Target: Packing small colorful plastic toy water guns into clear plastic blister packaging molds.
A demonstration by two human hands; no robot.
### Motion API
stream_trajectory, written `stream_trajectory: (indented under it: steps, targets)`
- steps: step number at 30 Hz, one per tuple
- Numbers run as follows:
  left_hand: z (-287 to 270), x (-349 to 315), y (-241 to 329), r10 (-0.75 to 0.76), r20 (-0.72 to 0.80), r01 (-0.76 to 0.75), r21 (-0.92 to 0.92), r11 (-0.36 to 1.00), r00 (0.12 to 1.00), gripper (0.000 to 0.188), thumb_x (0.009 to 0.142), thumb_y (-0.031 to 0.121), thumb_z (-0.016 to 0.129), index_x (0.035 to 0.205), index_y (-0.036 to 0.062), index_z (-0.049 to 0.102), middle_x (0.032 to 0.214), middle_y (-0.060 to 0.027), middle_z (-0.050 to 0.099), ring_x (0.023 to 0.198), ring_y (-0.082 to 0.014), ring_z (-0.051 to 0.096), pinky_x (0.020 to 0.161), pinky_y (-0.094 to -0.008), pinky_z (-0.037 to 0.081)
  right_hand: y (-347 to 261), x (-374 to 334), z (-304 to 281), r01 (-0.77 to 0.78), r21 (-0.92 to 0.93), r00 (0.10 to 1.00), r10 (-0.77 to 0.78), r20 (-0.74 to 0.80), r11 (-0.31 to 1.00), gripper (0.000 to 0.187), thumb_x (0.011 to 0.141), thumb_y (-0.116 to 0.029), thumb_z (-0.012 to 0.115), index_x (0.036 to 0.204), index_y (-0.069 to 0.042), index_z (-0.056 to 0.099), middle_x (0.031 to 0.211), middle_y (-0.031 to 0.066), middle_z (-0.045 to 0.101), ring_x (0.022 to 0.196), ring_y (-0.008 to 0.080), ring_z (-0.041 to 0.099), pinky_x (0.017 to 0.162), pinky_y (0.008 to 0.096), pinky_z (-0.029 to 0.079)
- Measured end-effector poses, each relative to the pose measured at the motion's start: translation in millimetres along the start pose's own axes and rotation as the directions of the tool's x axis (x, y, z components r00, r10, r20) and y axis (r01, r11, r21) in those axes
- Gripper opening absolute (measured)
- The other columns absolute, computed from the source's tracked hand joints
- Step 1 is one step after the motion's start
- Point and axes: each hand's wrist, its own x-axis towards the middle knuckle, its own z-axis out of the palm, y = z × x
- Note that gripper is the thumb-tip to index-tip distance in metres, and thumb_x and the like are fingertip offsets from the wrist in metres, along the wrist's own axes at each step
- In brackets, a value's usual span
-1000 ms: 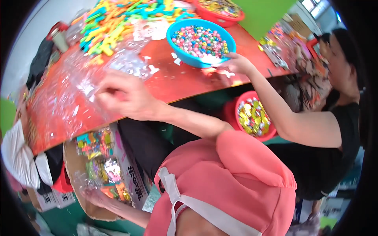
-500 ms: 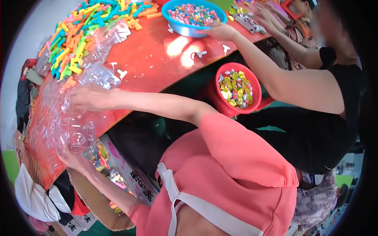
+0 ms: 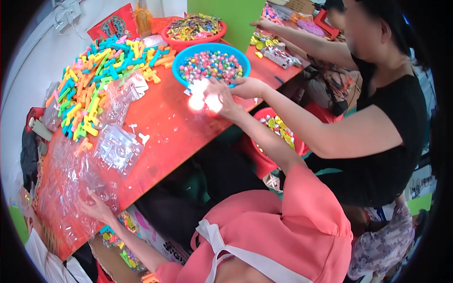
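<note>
My left hand (image 3: 97, 207) is at the table's near left, its fingers and thumb around the edge of a clear moulded plastic shell (image 3: 111, 194). More clear plastic shells (image 3: 71, 188) lie heaped past it. My right hand (image 3: 222, 100) reaches across to the near rim of a blue basin (image 3: 178, 75) full of small colourful balls (image 3: 212, 66). Strong glare washes out its fingertips, so I cannot tell whether they hold anything. A co-worker's hand (image 3: 249, 87) rests beside it at the same rim. Another clear shell (image 3: 119, 148) lies flat on the table between my hands.
A pile of colourful toy pistols (image 3: 89, 89) covers the far left of the red table (image 3: 165, 127). Behind the blue basin stands a red basin (image 3: 177, 43) of wrapped pieces. A red bucket (image 3: 271, 113) of gold-wrapped pieces and an open cardboard box (image 3: 106, 259) are below the table edge.
My right hand has gone from the clear shells to the blue basin. My left hand stays by the shells. The view has shifted, showing more of the table's far side.
</note>
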Motion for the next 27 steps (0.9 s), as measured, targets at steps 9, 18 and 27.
stream_trajectory:
  steps: [9, 18, 27]
  targets:
    - [-1, 5, 196, 0.391, 0.036, -0.385, -0.111, 0.916, 0.920, 0.047, 0.093, 0.017, 0.065, 0.135, 0.0024, 0.052, 0.140, -0.0207, 0.047, 0.133, -0.0356, 0.042, 0.111, -0.0489, 0.033, -9, -17, -21, -0.162, 0.016, 0.981, 0.163, -0.110, 0.987, 0.022, 0.082, -0.015, 0.057, 0.102, -0.010, 0.065, 0.114, 0.0146, 0.057, 0.104, 0.0313, 0.054, 0.081, 0.0455, 0.043]
    - [64, -81, 343, 0.562, 0.522, -0.199, -0.595, 0.779, 0.642, 0.057, 0.089, 0.016, 0.067, 0.141, 0.0034, 0.045, 0.143, -0.0208, 0.043, 0.138, -0.0352, 0.037, 0.114, -0.0445, 0.029, -17, -26, -39, -0.237, 0.040, 0.971, 0.236, 0.025, 0.971, 0.028, 0.079, -0.008, 0.058, 0.106, -0.010, 0.065, 0.104, 0.0122, 0.053, 0.100, 0.0284, 0.052, 0.079, 0.0414, 0.039]
    - [35, -114, 320, 0.603, 0.553, -0.192, -0.625, 0.757, 0.575, 0.053, 0.090, 0.014, 0.066, 0.140, 0.0070, 0.048, 0.146, -0.0185, 0.041, 0.138, -0.0366, 0.037, 0.111, -0.0446, 0.035, -20, -30, -45, -0.234, -0.041, 0.971, 0.232, -0.059, 0.971, 0.027, 0.080, -0.009, 0.059, 0.106, -0.013, 0.067, 0.096, 0.0081, 0.058, 0.091, 0.0258, 0.058, 0.077, 0.0408, 0.044]
